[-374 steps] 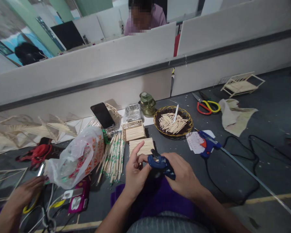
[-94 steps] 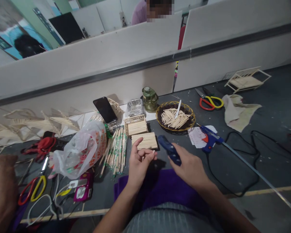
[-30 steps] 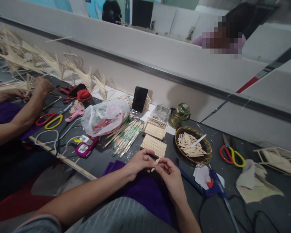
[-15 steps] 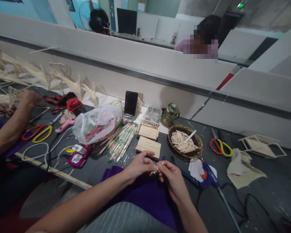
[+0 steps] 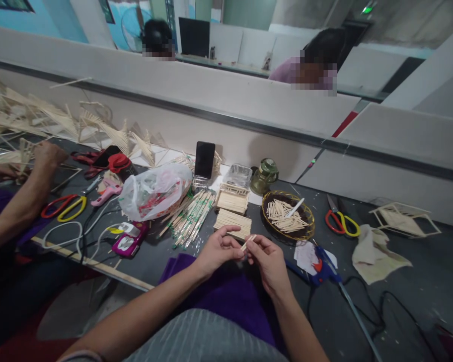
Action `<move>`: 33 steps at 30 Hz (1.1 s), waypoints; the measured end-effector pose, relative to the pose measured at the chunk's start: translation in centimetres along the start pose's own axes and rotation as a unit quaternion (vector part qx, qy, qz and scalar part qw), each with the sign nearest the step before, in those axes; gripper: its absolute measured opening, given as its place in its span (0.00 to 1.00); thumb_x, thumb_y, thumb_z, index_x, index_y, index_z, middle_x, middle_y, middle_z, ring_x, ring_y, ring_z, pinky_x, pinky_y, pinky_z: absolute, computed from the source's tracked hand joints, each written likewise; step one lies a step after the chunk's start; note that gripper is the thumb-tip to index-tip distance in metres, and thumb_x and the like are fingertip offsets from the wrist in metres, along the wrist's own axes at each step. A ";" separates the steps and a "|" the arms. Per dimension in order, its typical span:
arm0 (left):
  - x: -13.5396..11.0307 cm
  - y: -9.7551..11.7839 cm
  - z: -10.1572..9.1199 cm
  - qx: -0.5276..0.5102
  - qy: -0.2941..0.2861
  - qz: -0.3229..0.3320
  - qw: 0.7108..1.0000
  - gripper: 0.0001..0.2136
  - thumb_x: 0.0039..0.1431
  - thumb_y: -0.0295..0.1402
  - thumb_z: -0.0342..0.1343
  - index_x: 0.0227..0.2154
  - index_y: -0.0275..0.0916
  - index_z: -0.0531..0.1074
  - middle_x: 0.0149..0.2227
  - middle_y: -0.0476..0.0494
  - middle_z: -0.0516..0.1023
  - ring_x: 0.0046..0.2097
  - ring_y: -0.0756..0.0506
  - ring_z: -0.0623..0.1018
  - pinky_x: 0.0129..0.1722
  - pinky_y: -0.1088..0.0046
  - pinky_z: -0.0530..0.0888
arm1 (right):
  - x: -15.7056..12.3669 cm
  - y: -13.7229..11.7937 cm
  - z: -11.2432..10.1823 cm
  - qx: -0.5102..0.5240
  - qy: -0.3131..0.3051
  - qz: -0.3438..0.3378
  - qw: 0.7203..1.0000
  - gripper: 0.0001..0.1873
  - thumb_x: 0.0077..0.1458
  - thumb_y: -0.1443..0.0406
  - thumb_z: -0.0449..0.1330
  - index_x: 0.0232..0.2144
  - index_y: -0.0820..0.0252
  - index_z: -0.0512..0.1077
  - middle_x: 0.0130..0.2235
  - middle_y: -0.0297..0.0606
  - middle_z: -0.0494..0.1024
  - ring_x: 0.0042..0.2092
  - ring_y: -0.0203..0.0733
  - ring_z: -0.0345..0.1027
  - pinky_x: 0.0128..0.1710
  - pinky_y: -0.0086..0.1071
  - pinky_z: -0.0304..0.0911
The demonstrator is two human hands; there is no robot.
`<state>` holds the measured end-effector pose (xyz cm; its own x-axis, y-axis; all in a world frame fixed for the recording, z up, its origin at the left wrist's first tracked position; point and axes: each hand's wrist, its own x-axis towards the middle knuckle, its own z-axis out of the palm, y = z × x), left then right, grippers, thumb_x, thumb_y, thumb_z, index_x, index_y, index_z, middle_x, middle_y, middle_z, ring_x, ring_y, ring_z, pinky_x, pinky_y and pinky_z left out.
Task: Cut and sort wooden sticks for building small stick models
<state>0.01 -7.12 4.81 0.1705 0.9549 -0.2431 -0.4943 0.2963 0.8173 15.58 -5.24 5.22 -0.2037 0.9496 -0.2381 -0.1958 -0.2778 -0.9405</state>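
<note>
My left hand (image 5: 219,248) and my right hand (image 5: 267,260) meet over a purple cloth (image 5: 226,296) on my lap, both pinching a short wooden stick (image 5: 248,242) between their fingertips. Just beyond the hands lies a flat panel of glued sticks (image 5: 233,223), with a small stick box (image 5: 232,199) behind it. A blue glue gun (image 5: 320,265) rests on the dark table to the right of my right hand, on a scrap of paper.
A woven basket (image 5: 305,234) holds cut sticks. Red-and-yellow scissors (image 5: 340,224), a rag (image 5: 377,253), a stick frame (image 5: 403,219) lie right. Bundled chopsticks (image 5: 191,217), a plastic bag (image 5: 154,191), a propped phone (image 5: 204,159), a green lantern (image 5: 264,177) sit left. A co-worker's arm (image 5: 20,196) works far left.
My right hand has put down the blue glue gun and joined my left hand on the stick. The view has swung left, then steadied; the hands lifted slightly.
</note>
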 end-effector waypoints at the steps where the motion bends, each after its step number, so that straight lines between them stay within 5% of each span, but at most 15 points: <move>1: 0.0 0.1 0.0 0.009 -0.004 0.001 1.000 0.32 0.41 0.30 0.71 0.50 0.36 0.65 0.25 0.51 0.77 0.26 0.48 0.77 0.33 0.70 0.73 | -0.1 -0.1 0.0 -0.012 -0.009 -0.005 1.000 0.15 0.48 0.56 0.68 0.33 0.61 0.77 0.26 0.34 0.74 0.27 0.34 0.63 0.23 0.26 0.57; 6: -0.7 0.7 0.1 0.070 -0.021 0.040 0.997 0.31 0.44 0.29 0.69 0.52 0.38 0.65 0.26 0.51 0.77 0.29 0.49 0.77 0.34 0.73 0.71 | -0.7 -1.0 -0.2 -0.070 -0.039 -0.020 0.997 0.13 0.50 0.56 0.67 0.27 0.62 0.78 0.25 0.34 0.74 0.24 0.31 0.57 0.23 0.26 0.55; 14: -0.9 1.1 0.6 0.058 -0.041 0.072 0.995 0.39 0.45 0.27 0.68 0.61 0.40 0.58 0.28 0.50 0.78 0.30 0.48 0.77 0.35 0.73 0.72 | -0.9 -1.3 0.1 0.067 -0.048 0.080 0.993 0.15 0.44 0.56 0.71 0.29 0.62 0.78 0.24 0.34 0.73 0.23 0.30 0.57 0.21 0.25 0.54; 23: 0.1 0.0 0.0 0.097 -0.037 0.056 0.993 0.40 0.47 0.30 0.67 0.62 0.39 0.55 0.30 0.49 0.77 0.31 0.50 0.76 0.35 0.74 0.70 | -0.3 0.3 0.0 -0.047 0.011 -0.048 0.998 0.15 0.50 0.55 0.66 0.23 0.61 0.75 0.23 0.32 0.72 0.23 0.31 0.57 0.23 0.27 0.53; 33: 1.0 -0.7 -0.8 0.156 -0.014 0.059 0.986 0.37 0.51 0.32 0.65 0.61 0.38 0.53 0.26 0.52 0.75 0.28 0.51 0.74 0.32 0.75 0.69 | 0.1 0.5 -0.6 -0.123 0.008 -0.072 0.990 0.14 0.52 0.55 0.64 0.30 0.61 0.77 0.28 0.33 0.74 0.26 0.33 0.59 0.26 0.28 0.55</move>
<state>-0.19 -6.39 3.56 0.1524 0.9804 -0.1250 -0.2267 0.1578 0.9611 16.07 -5.20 4.62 -0.1741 0.9797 -0.0990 0.0180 -0.0974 -0.9951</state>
